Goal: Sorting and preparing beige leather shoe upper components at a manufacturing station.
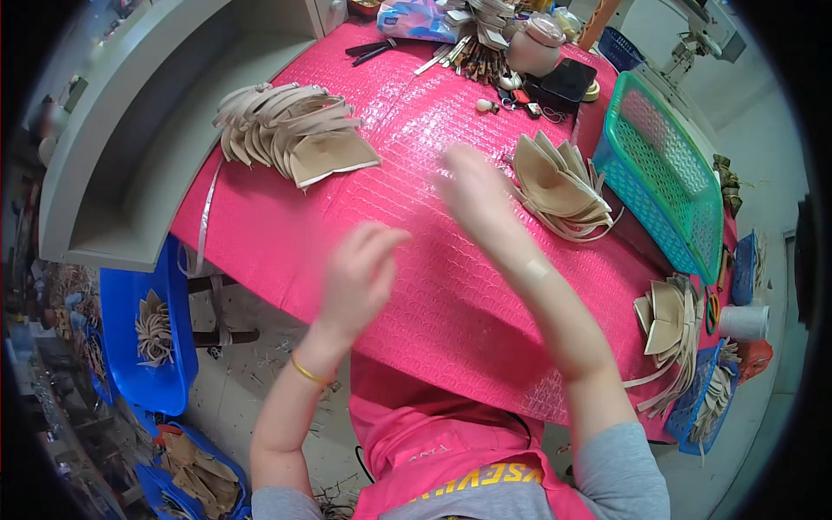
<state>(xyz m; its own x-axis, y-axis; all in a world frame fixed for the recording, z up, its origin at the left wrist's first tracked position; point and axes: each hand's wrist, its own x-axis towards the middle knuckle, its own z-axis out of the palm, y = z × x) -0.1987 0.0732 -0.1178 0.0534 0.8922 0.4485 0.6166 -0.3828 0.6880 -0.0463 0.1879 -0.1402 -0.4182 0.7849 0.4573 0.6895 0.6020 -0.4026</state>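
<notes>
My left hand [358,276] is over the near middle of the pink-covered table [416,321], blurred by motion. Its fingers are loosely bent and apart, and nothing shows in them. Farther up and to the right is my right hand [474,186], its fingers smeared by motion, so what they hold, if anything, does not show. Just right of it lies a stack of tan, pointed fabric pieces with pale straps [555,178]. A longer overlapping row of similar tan pieces [334,153] lies at the far left, apart from both hands.
A green plastic basket [663,165] stands at the right. More tan strapped pieces [667,316] hang over the right edge near a blue basket [702,399]. A jar [535,48] and black box [563,84] sit at the back. Left are a grey shelf [186,104] and blue tub [143,381].
</notes>
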